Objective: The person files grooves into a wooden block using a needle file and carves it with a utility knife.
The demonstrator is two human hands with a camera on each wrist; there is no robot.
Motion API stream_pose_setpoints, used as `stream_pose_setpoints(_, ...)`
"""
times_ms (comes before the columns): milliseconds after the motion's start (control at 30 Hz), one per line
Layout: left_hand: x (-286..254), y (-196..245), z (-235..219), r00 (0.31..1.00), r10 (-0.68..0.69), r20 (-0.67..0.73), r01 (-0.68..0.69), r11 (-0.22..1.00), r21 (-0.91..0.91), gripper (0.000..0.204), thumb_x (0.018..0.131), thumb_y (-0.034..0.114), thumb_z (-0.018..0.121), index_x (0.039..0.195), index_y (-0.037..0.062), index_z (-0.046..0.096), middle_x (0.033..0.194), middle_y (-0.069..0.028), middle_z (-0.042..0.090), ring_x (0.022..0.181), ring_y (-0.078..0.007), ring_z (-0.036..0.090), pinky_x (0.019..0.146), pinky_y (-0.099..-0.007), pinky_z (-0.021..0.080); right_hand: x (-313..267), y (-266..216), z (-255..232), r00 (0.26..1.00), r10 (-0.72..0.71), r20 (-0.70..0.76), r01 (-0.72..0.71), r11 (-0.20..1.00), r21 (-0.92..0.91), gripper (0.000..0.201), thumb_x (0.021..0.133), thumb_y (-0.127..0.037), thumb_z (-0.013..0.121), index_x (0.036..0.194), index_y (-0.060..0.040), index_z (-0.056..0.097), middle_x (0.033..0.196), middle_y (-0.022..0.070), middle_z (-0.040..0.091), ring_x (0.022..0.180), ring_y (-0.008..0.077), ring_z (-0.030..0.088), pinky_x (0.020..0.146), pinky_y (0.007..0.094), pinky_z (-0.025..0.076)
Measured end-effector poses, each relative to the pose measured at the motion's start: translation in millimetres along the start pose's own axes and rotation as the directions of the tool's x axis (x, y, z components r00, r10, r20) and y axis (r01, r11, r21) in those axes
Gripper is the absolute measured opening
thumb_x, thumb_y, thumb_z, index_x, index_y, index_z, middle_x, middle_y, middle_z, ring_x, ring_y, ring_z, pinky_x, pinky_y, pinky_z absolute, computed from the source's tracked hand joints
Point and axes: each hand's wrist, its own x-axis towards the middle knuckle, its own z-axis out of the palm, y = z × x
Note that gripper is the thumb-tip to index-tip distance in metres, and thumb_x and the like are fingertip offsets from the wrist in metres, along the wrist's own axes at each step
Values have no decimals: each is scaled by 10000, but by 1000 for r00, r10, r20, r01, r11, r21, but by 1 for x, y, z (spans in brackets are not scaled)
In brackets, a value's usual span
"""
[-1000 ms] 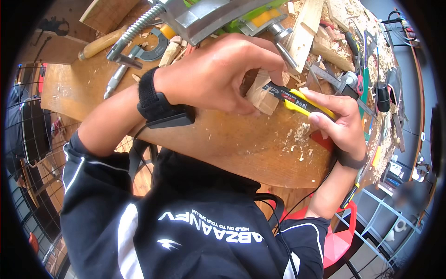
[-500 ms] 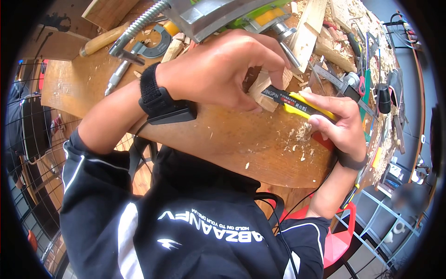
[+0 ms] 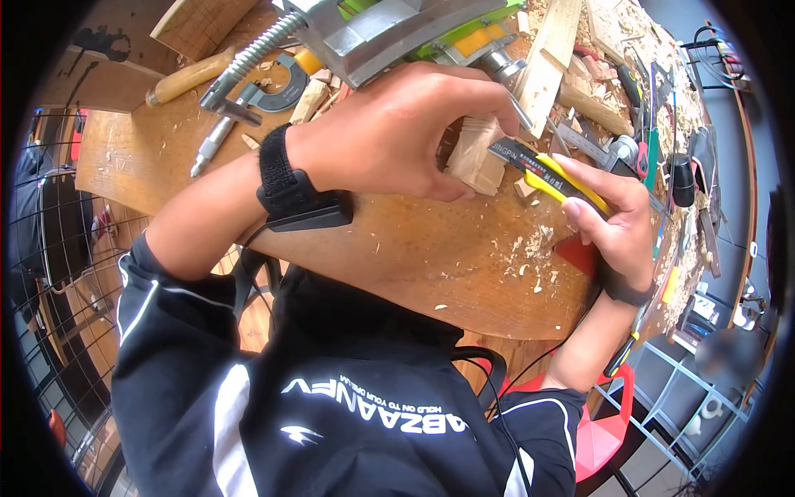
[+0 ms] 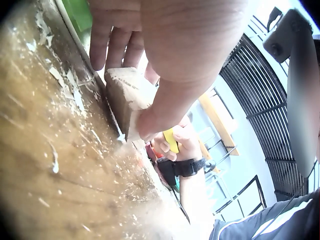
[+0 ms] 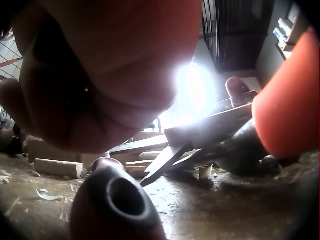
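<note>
Head view: the left hand point(image 3: 385, 128) pinches a pale, squared wooden block point(image 3: 474, 161) at its four o'clock, nearer it than the right hand point(image 3: 619, 217), which grips a slim yellow-and-black cutter point(image 3: 552, 176), long axis pointing ten o'clock toward the block (contact uncertain). Left wrist view: the right hand sits at the block's four o'clock. Right wrist view: glare obscures the grip; no container is discernible.

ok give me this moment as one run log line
left hand: grips wood block | right hand: holds yellow-and-black tool | tool end: at block, contact unclear | surface: wooden bench, shavings scattered
</note>
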Motion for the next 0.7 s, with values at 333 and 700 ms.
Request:
stream_pose_setpoints(333, -2, 3, 3, 997, -74, -19, 73, 997, -21, 762, 664, -41, 846, 1368, 52, 568, 1197, -102, 671, 991, -165, 675, 864, -297, 562, 1, 3, 1, 994, 37, -101, -37, 999, -4, 422, 887, -54, 756, 1304, -13, 701, 1150, 140, 768, 962, 141, 715, 892, 272, 539)
stream_pose_setpoints(700, 0, 2, 3, 998, -63, 0, 63, 998, -7, 867, 657, -29, 855, 1452, 76, 525, 1233, -86, 667, 977, -140, 665, 836, -270, 557, 1, 2, 3, 991, 76, -115, -76, 997, 3, 458, 894, -118, 753, 1334, -18, 678, 1163, 115, 751, 993, 134, 690, 915, 278, 526)
